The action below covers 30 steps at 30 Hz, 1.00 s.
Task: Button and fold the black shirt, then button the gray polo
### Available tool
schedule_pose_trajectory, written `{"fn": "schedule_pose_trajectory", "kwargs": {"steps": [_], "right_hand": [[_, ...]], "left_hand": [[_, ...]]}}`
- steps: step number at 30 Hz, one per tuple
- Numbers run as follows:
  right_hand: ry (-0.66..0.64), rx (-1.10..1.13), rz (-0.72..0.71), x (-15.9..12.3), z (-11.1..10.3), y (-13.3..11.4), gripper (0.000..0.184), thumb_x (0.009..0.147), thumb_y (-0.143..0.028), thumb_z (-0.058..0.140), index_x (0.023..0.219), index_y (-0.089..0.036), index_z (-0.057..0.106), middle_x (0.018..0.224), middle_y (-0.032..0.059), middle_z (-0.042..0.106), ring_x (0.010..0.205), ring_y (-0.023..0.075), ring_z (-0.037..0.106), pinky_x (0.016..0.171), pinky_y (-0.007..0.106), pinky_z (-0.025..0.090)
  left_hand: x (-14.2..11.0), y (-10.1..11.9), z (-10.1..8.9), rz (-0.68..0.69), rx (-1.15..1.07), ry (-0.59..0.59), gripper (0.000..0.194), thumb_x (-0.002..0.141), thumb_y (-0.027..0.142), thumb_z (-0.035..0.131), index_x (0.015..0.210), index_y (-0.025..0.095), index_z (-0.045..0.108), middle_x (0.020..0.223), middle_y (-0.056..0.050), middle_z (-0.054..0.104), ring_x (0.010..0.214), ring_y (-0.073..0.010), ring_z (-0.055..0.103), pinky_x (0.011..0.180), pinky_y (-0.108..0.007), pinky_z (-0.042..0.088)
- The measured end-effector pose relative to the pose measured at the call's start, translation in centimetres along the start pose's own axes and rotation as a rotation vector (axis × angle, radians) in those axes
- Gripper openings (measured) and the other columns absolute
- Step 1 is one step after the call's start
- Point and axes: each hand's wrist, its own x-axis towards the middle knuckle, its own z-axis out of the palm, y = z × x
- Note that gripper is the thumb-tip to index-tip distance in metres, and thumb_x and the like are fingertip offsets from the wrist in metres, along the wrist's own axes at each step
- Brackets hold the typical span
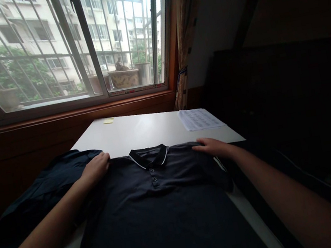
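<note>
A dark polo shirt (168, 216) lies spread front side up over the white table, its collar (149, 154) toward the window. White piping edges the black collar, and a short buttoned placket runs down from it. My left hand (97, 167) has its fingers closed on the shirt's left-side shoulder as I see it. At the opposite shoulder, my right hand (213, 147) grips the fabric near the sleeve seam. The shirt's lower part runs out of view at the bottom.
Dark blue cloth (48, 183) is heaped at the table's left edge. Printed sheets (201, 119) lie at the far right of the white table (141, 130), and yellow sticky notes (108, 121) at the far left. Behind stands a barred window (106, 93) with a tied curtain (181, 87).
</note>
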Motion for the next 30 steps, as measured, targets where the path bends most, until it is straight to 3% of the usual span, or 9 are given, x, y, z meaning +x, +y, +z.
{"fn": "schedule_pose_trajectory", "kwargs": {"steps": [4,9,14,16,19,21,24,27,30], "right_hand": [[0.172,-0.088,0.009,0.6,-1.8,1.4,0.034,0.096,-0.043,0.056,0.116,-0.018,0.067,0.110,0.0116,0.072,0.099,0.0241,0.065,0.084,0.030,0.046],[0.058,-0.160,0.050,1.8,-1.2,3.8,0.036,0.078,-0.032,0.077,0.113,-0.021,0.073,0.092,0.0060,0.075,0.085,0.0218,0.069,0.075,0.027,0.049],[-0.024,-0.237,0.120,3.8,-1.5,4.7,0.044,0.063,-0.021,0.085,0.107,-0.021,0.077,0.096,0.0071,0.076,0.088,0.0261,0.071,0.077,0.031,0.052],[-0.037,-0.247,0.117,4.9,-1.5,3.9,0.041,0.065,-0.023,0.085,0.105,-0.022,0.078,0.097,0.0079,0.077,0.090,0.0276,0.072,0.078,0.032,0.053],[-0.032,-0.221,0.051,6.5,-0.3,1.6,0.024,0.081,-0.033,0.076,0.102,-0.022,0.078,0.106,0.0093,0.077,0.100,0.0269,0.071,0.083,0.030,0.052],[-0.020,-0.185,-0.005,7.4,1.3,-0.2,0.026,0.091,-0.039,0.067,0.109,-0.022,0.077,0.115,0.0088,0.076,0.105,0.0245,0.069,0.086,0.027,0.051],[-0.031,-0.140,-0.057,8.4,3.9,-2.3,0.034,0.090,-0.044,0.070,0.115,-0.021,0.074,0.112,0.0079,0.076,0.098,0.0217,0.071,0.080,0.025,0.052],[-0.027,-0.118,-0.103,9.1,5.6,-3.7,0.030,0.082,-0.039,0.079,0.106,-0.022,0.075,0.100,0.0039,0.077,0.087,0.0191,0.071,0.075,0.023,0.052],[0.078,-0.122,-0.153,9.1,6.3,-4.7,0.022,0.092,-0.035,0.069,0.109,-0.022,0.072,0.110,0.0060,0.073,0.101,0.0207,0.068,0.088,0.027,0.050]], "left_hand": [[0.3,1.3,-0.9,-0.083,0.066,0.118,0.032,0.101,0.024,0.030,0.116,0.018,0.057,0.119,-0.016,0.056,0.100,-0.0283,0.062,0.078,-0.037,0.050],[1.1,2.8,0.2,-0.022,0.074,0.090,0.029,0.095,0.012,0.038,0.106,0.018,0.064,0.112,-0.016,0.059,0.101,-0.0289,0.058,0.079,-0.038,0.050],[2.3,4.7,0.7,0.054,0.002,0.106,0.029,0.094,0.018,0.049,0.117,0.020,0.065,0.125,-0.015,0.058,0.117,-0.0312,0.053,0.095,-0.042,0.047],[3.3,5.7,1.0,0.088,-0.053,0.095,0.027,0.096,0.026,0.051,0.119,0.022,0.066,0.127,-0.013,0.061,0.120,-0.0310,0.052,0.099,-0.041,0.045],[5.3,6.9,2.1,0.091,-0.147,0.056,0.029,0.096,0.035,0.056,0.118,0.021,0.068,0.121,-0.012,0.067,0.117,-0.0308,0.058,0.098,-0.040,0.047],[6.7,7.4,3.0,0.073,-0.217,0.026,0.032,0.093,0.038,0.061,0.118,0.019,0.069,0.111,-0.011,0.072,0.107,-0.0285,0.064,0.093,-0.037,0.049],[8.3,7.6,4.0,0.046,-0.323,0.006,0.029,0.087,0.035,0.069,0.111,0.019,0.072,0.097,-0.006,0.076,0.090,-0.0230,0.070,0.082,-0.029,0.053],[9.1,7.6,4.7,0.013,-0.390,0.060,0.021,0.083,0.027,0.070,0.103,0.020,0.074,0.094,-0.003,0.075,0.088,-0.0208,0.070,0.080,-0.027,0.053],[9.3,7.8,5.3,-0.046,-0.407,0.183,0.021,0.086,0.021,0.063,0.104,0.020,0.073,0.102,-0.006,0.071,0.097,-0.0227,0.066,0.091,-0.032,0.051]]}}
